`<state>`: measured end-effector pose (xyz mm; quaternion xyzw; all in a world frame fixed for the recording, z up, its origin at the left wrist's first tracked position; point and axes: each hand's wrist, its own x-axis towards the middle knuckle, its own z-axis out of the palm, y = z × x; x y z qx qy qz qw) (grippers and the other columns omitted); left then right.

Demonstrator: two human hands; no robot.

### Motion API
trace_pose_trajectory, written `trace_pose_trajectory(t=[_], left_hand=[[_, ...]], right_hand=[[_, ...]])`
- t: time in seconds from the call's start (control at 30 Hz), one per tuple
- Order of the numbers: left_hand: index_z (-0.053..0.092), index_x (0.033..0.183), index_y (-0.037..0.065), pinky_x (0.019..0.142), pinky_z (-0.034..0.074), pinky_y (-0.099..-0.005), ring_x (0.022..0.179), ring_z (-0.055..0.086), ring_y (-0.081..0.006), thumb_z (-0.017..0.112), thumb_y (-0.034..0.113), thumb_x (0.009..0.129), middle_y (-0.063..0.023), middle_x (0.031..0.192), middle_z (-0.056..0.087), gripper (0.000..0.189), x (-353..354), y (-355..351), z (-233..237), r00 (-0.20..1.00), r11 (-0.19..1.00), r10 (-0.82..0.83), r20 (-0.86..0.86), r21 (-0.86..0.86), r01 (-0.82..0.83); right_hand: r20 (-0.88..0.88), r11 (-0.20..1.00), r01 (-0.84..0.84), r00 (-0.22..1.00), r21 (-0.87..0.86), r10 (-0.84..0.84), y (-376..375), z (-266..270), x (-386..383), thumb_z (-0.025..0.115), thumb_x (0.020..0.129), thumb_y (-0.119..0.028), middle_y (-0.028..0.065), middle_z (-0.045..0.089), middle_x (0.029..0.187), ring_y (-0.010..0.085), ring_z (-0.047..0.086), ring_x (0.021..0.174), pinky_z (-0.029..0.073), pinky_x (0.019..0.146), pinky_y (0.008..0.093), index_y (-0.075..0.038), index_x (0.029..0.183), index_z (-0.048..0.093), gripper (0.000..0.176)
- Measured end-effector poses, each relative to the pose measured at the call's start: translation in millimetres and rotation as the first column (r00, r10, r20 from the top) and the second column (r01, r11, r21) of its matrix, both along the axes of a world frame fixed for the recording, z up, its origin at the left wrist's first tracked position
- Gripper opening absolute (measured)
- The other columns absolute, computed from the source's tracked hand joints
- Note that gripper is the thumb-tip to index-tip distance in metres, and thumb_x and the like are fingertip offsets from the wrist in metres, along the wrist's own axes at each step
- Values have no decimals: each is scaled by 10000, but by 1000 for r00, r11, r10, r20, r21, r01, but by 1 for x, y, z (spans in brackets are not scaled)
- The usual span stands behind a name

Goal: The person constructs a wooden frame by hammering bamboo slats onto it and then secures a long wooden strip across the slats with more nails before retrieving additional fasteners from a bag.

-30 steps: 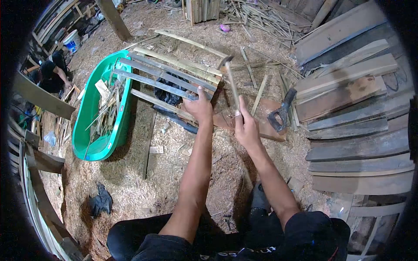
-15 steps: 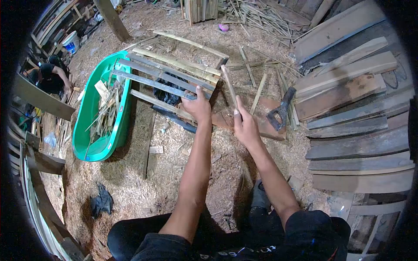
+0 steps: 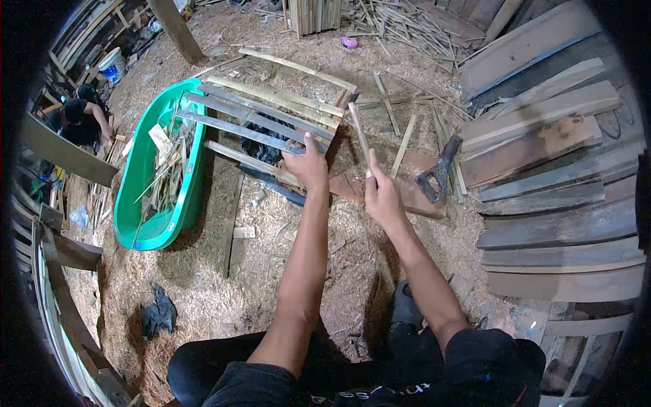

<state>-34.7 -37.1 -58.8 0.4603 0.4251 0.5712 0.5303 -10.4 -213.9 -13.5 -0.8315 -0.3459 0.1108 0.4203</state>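
My left hand (image 3: 306,164) is closed around the right end of a slatted wooden frame (image 3: 271,124), thumb on top. The frame has several thin slats running left from a short crosspiece. In my right hand (image 3: 385,197) is a hammer (image 3: 360,129), gripped low on its pale wooden handle. Its dark head points up and away from me, close to the frame's crosspiece. Under the slats lies a black plastic bag (image 3: 261,141), partly hidden. A dark tool with a looped handle (image 3: 439,171) lies on a board right of my right hand.
A green tub (image 3: 125,210) with wood scraps stands left of the frame. Planks (image 3: 542,227) line the right side; loose sticks (image 3: 407,34) are heaped at the back. At far left another person (image 3: 85,115) crouches behind a board. Sawdust covers the floor.
The hammer's head end has shifted slightly to the right beside the crosspiece. My left hand stays in place on the frame.
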Motion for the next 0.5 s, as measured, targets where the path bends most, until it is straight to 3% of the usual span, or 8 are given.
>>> trace_pose_trajectory(t=[0.03, 0.1, 0.17, 0.23, 0.37, 0.5], left_hand=[[548, 1115, -78, 809, 499, -377, 901, 620, -250, 753, 210, 877, -166, 1008, 647, 427, -1, 2, -1, 998, 1000, 9, -62, 18, -8], [548, 1118, -78, 810, 501, -382, 901, 623, -255, 751, 209, 880, -168, 1013, 651, 424, 1, 8, 1, 1000, 1000, 9, -9, -2, -9], [542, 1136, -80, 812, 502, -383, 906, 626, -258, 744, 201, 887, -169, 1028, 651, 427, -3, 3, 3, 1000, 1000, -12, 17, -27, 12], [536, 1151, -83, 812, 502, -377, 910, 623, -250, 739, 189, 891, -172, 1036, 647, 428, -7, 0, 8, 999, 998, -43, -12, -51, 42], [510, 1134, -75, 766, 493, -339, 866, 585, -199, 736, 143, 894, -125, 986, 606, 395, 1, 8, -4, 1000, 1000, -13, 15, 12, 13], [500, 1135, -78, 760, 485, -315, 858, 570, -184, 731, 139, 901, -121, 984, 605, 394, -4, -10, 9, 995, 998, -60, 84, -23, 62]], right_hand=[[-2, 994, 11, 1000, 107, -11, -3, 0, 1, 478, 972, -46, 196, 643, 838, 317, 651, 692, 503, 631, 374, -26, 1510, 355, 553], [183, 940, 4, 981, 340, -71, 4, 3, 4, 481, 970, -46, 201, 643, 841, 311, 651, 692, 502, 628, 370, -44, 1512, 362, 554], [95, 914, 44, 991, 403, -89, 0, 6, -3, 482, 973, -50, 230, 652, 875, 310, 665, 714, 509, 635, 362, -72, 1513, 372, 551], [247, 933, -48, 968, 355, -44, 3, -3, 2, 481, 980, -57, 245, 661, 906, 317, 679, 757, 519, 663, 369, -65, 1507, 377, 538], [110, 959, -20, 994, 284, -12, 3, 8, 0, 490, 993, -85, 255, 673, 986, 339, 693, 861, 528, 735, 396, -61, 1511, 363, 533], [50, 959, 22, 998, 282, -37, 0, 11, -5, 469, 994, -74, 243, 665, 955, 335, 683, 774, 520, 662, 407, -54, 1518, 343, 539]])
